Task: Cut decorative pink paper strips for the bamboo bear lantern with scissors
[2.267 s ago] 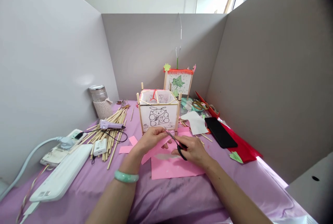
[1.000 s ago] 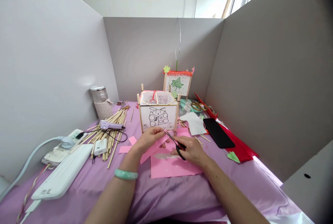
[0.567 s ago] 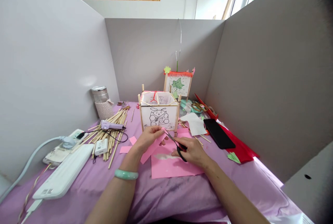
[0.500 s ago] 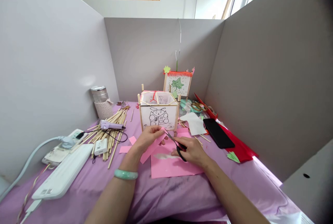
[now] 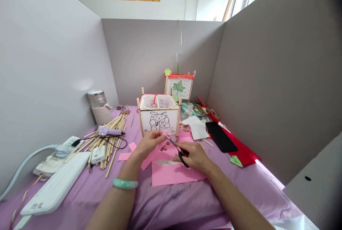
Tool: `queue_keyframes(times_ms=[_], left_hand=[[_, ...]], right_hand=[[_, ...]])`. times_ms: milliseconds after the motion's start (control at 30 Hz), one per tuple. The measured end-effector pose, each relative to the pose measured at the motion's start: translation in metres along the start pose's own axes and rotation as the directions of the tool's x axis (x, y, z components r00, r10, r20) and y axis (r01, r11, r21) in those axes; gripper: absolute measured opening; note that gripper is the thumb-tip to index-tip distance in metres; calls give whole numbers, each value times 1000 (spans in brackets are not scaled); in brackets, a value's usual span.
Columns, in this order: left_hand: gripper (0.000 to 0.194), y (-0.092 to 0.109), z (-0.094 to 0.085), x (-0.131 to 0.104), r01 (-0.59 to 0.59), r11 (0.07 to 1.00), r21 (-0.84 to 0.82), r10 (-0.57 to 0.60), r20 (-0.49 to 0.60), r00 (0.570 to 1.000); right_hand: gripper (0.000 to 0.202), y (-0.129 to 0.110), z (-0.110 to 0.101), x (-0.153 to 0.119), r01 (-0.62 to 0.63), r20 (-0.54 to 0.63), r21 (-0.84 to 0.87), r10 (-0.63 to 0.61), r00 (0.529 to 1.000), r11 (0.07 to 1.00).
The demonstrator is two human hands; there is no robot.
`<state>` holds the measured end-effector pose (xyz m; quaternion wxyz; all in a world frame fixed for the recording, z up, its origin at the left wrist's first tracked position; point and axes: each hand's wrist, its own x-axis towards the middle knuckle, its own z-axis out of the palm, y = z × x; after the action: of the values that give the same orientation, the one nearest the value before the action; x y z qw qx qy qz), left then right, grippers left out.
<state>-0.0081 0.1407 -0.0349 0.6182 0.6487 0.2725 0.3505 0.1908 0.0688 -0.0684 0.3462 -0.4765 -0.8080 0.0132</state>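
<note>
My left hand (image 5: 153, 143) pinches a strip of pink paper (image 5: 148, 160) between thumb and fingers. My right hand (image 5: 194, 155) is closed around black-handled scissors (image 5: 183, 157), whose blades meet the paper's upper end near my left fingertips. Under both hands lies a larger pink sheet (image 5: 173, 176) with a pale patch on it. Just behind stands a stick-framed paper lantern (image 5: 159, 120) with a drawn animal on its front panel and a red cord on top. Small pink pieces (image 5: 124, 156) rest to the left.
Wooden sticks (image 5: 109, 151), a lilac glue gun (image 5: 109, 131), a white power bank (image 5: 57, 183) and a jar (image 5: 99, 107) are at left. A phone (image 5: 221, 136), red paper (image 5: 247, 151) and white scrap (image 5: 196, 126) lie right. Another lantern (image 5: 179, 88) stands behind. Grey panels (image 5: 160, 51) enclose the table.
The whole view has shifted slightly, so things appear a little further left and lower. Both hands keep their hold on the paper and the scissors at nearly the same place.
</note>
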Motion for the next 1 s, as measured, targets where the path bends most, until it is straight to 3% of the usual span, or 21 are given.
queue_keyframes(times_ms=[1000], left_hand=[[34, 0, 2, -2, -28, 999, 34, 27, 48, 999]], right_hand=[[51, -1, 3, -1, 15, -31, 54, -13, 999, 998]])
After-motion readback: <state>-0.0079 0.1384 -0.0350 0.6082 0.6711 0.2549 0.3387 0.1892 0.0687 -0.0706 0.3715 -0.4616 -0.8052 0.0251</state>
